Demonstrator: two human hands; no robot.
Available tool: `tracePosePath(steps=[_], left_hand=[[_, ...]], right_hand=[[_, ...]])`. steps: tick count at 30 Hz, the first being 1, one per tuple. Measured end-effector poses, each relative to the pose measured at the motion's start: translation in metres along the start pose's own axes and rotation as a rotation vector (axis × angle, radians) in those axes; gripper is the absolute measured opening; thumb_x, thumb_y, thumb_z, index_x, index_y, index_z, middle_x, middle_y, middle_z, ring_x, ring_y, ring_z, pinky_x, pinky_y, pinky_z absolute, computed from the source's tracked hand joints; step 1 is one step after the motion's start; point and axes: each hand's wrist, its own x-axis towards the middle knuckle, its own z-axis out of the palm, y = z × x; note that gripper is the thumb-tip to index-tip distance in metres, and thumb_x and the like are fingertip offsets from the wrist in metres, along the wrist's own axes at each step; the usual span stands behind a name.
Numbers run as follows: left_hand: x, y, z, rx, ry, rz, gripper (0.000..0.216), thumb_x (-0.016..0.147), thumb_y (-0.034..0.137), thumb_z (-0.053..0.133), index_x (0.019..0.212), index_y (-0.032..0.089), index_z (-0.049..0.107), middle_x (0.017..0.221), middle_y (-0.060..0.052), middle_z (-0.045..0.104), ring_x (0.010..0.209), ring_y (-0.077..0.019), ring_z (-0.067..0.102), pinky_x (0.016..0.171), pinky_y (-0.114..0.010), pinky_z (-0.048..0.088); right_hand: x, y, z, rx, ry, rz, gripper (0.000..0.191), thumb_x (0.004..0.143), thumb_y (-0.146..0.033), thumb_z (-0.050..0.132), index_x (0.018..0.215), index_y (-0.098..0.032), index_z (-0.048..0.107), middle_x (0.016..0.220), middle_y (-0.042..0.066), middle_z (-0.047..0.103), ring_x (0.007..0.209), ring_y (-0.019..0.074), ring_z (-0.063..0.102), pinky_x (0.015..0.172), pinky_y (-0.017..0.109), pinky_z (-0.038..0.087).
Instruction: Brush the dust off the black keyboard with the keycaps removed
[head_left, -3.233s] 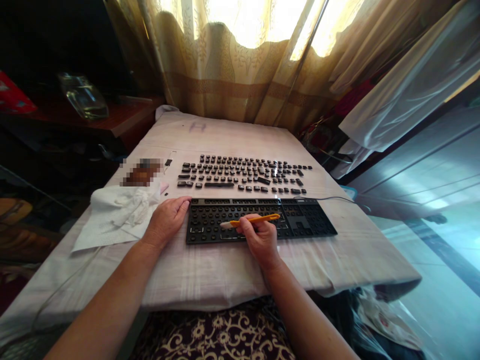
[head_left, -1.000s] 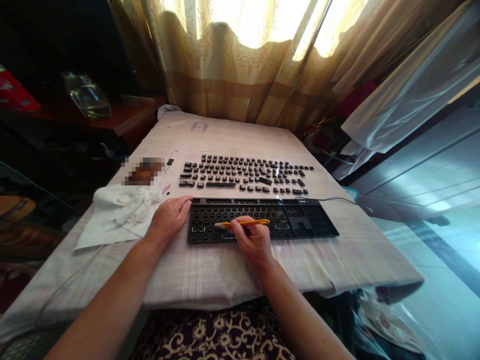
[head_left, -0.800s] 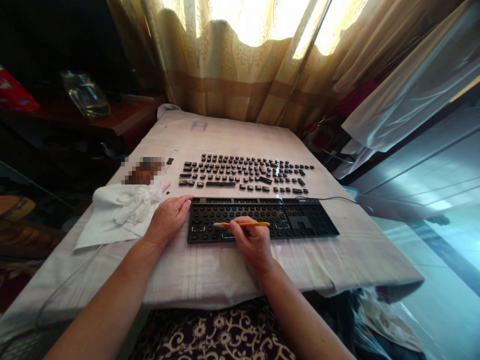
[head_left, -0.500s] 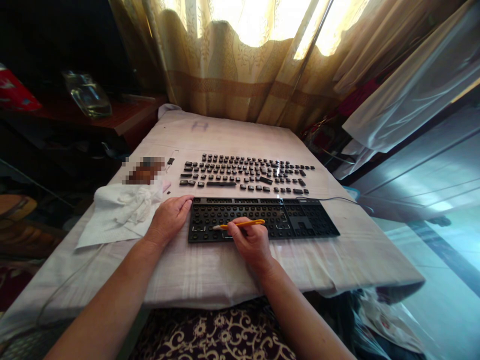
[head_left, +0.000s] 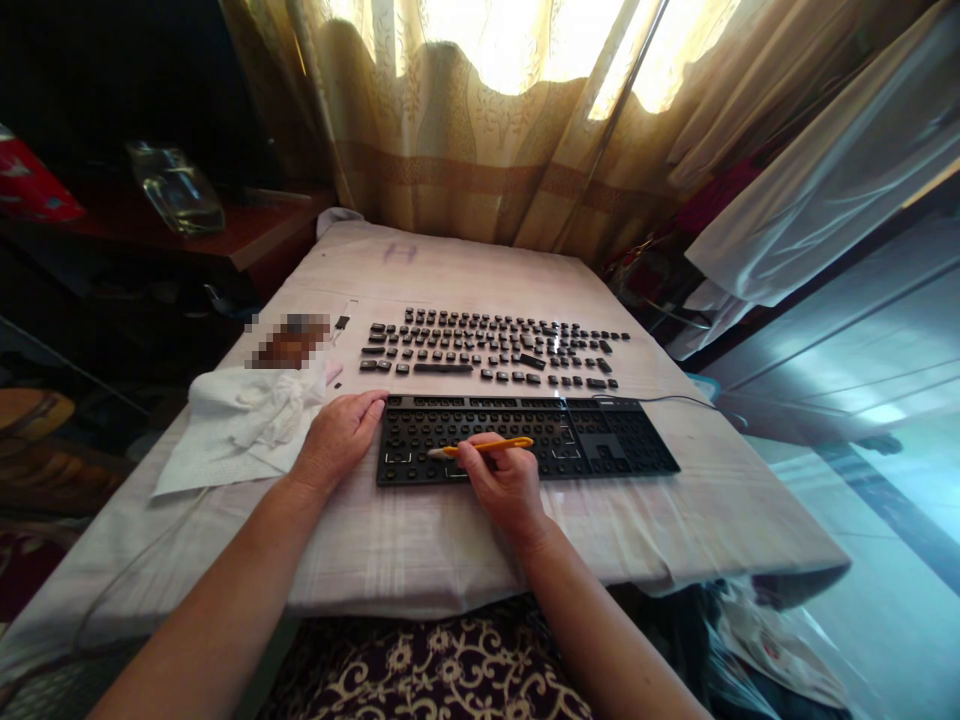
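A black keyboard (head_left: 487, 415) with its keycaps off lies on the cloth-covered table. My left hand (head_left: 341, 430) grips its upper left corner, fingers curled against the edge. In my right hand (head_left: 504, 480) is a small paintbrush (head_left: 491, 446) with an orange handle, pinched between thumb and fingers. The pale brush tip points left and is over the lower left key area, seemingly touching it. Beyond the keyboard, loose black keycaps (head_left: 442, 368) are laid out in rows, the long space bar among them.
Crumpled white tissue (head_left: 247, 420) lies left of my left hand, near a pixelated patch (head_left: 292, 342) and a small tool with a wire loop (head_left: 342, 322). A cable (head_left: 667, 397) runs off the keyboard to the right. A glass jar (head_left: 176, 190) stands on the side desk.
The brush and my right hand have shifted very slightly to the right over the keyboard. My left hand stays at the corner.
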Motion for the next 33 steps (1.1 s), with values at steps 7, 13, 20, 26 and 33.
tracePosePath(steps=[7, 13, 20, 26, 33], left_hand=[[0.0, -0.003, 0.004, 0.001, 0.004, 0.008, 0.052, 0.096, 0.044, 0.033, 0.116, 0.019, 0.073, 0.115, -0.01, 0.078, 0.11, -0.0263, 0.071, 0.101, -0.038, 0.053], [0.0, -0.002, 0.003, -0.009, 0.006, 0.018, 0.051, 0.096, 0.043, 0.033, 0.117, 0.018, 0.073, 0.115, -0.01, 0.078, 0.109, -0.0262, 0.071, 0.102, -0.039, 0.053], [-0.001, -0.002, 0.002, -0.01, 0.022, 0.022, 0.046, 0.097, 0.041, 0.036, 0.115, 0.021, 0.074, 0.116, -0.007, 0.078, 0.109, -0.0244, 0.071, 0.102, -0.036, 0.054], [-0.001, -0.003, 0.002, -0.007, 0.022, 0.019, 0.046, 0.097, 0.041, 0.037, 0.116, 0.021, 0.074, 0.116, -0.008, 0.078, 0.109, -0.0251, 0.071, 0.102, -0.038, 0.054], [-0.001, -0.002, 0.003, -0.005, 0.017, 0.018, 0.048, 0.097, 0.042, 0.035, 0.116, 0.02, 0.074, 0.115, -0.009, 0.078, 0.108, -0.0259, 0.071, 0.102, -0.039, 0.054]], right_hand=[[0.0, -0.003, -0.002, 0.056, -0.019, 0.032, 0.022, 0.094, -0.029, 0.061, 0.075, -0.022, 0.072, 0.065, 0.003, 0.076, 0.056, 0.0167, 0.071, 0.058, 0.026, 0.054], [0.001, -0.002, -0.002, 0.279, 0.016, 0.234, 0.026, 0.094, -0.039, 0.063, 0.078, -0.02, 0.071, 0.06, 0.003, 0.075, 0.052, 0.0184, 0.071, 0.053, 0.027, 0.056], [0.011, -0.012, -0.008, 0.274, 0.064, 0.202, 0.025, 0.092, -0.038, 0.064, 0.077, -0.02, 0.07, 0.061, 0.003, 0.075, 0.053, 0.0179, 0.071, 0.055, 0.027, 0.057], [0.018, -0.013, -0.003, 0.241, 0.078, 0.152, 0.018, 0.092, -0.034, 0.064, 0.082, -0.021, 0.069, 0.062, 0.002, 0.075, 0.051, 0.016, 0.069, 0.051, 0.024, 0.054], [0.011, -0.003, 0.006, 0.204, 0.057, 0.109, 0.02, 0.092, -0.035, 0.063, 0.079, -0.022, 0.067, 0.061, 0.001, 0.073, 0.052, 0.0156, 0.069, 0.053, 0.025, 0.055]])
